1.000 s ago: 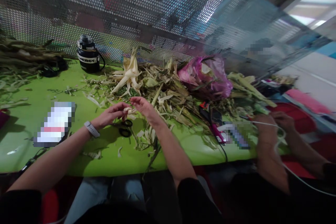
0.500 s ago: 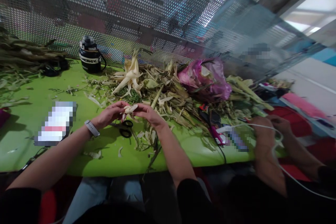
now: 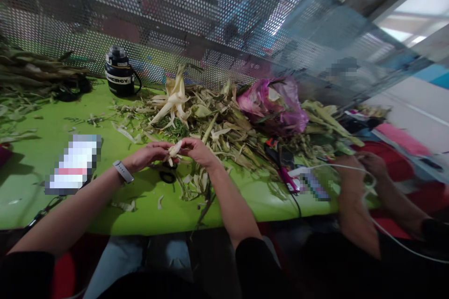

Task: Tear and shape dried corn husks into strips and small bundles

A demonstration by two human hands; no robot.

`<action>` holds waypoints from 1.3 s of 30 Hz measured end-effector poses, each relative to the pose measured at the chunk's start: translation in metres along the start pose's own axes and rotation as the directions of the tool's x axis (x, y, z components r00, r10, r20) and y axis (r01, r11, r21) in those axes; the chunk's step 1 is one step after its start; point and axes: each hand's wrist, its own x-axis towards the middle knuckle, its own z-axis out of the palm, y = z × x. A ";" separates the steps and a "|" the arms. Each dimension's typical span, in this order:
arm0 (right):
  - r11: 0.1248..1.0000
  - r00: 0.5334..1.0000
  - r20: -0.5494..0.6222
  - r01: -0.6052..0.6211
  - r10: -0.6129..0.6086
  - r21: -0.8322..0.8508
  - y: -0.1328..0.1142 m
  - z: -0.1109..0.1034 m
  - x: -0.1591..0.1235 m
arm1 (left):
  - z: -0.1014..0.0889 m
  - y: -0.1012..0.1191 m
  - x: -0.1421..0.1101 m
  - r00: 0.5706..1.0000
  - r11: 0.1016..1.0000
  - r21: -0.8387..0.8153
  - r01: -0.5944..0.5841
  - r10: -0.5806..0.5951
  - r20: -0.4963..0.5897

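Observation:
My left hand (image 3: 150,154) and my right hand (image 3: 196,150) meet above the green table (image 3: 49,126), fingers pinched on a small pale strip of corn husk (image 3: 174,150) held between them. A grey watch band sits on my left wrist. Black scissors (image 3: 167,175) lie on the table just under my hands, partly hidden by them. Loose husk scraps (image 3: 194,182) lie beside my right forearm.
A big heap of husks and stalks (image 3: 217,124) spreads behind my hands, with a pink plastic bag (image 3: 275,105) on it. A black jar (image 3: 117,72) stands by the perforated metal wall. Another person's hands (image 3: 354,168) work at the right, near a white cable and tools.
My right hand, open and apart from the left a second ago, came in and closed on the husk piece. Both hands now sit slightly lower over the scissors.

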 end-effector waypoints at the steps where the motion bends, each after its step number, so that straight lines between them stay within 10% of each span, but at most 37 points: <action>1: 0.999 1.000 -0.002 0.016 -0.016 -0.034 -0.001 0.000 0.000 | 0.000 0.000 0.000 1.000 1.000 -0.003 0.004 -0.004 0.007; 10: 0.977 0.993 -0.037 0.101 -0.110 -0.187 -0.003 -0.004 0.000 | 0.002 -0.004 -0.002 0.995 0.994 0.054 0.100 -0.098 -0.035; 20: 0.996 0.991 0.129 -0.056 0.047 0.064 0.002 -0.007 0.000 | 0.003 0.003 -0.004 0.996 0.995 0.098 0.005 -0.013 0.084; 29: 0.975 0.983 0.062 0.177 -0.170 -0.133 0.000 0.000 0.001 | 0.009 0.005 -0.006 0.982 0.984 0.177 0.028 -0.060 0.178; 39: 0.965 0.965 -0.173 0.163 -0.199 -0.204 -0.020 0.001 -0.007 | 0.008 -0.004 0.000 0.994 0.982 0.178 -0.059 0.075 -0.085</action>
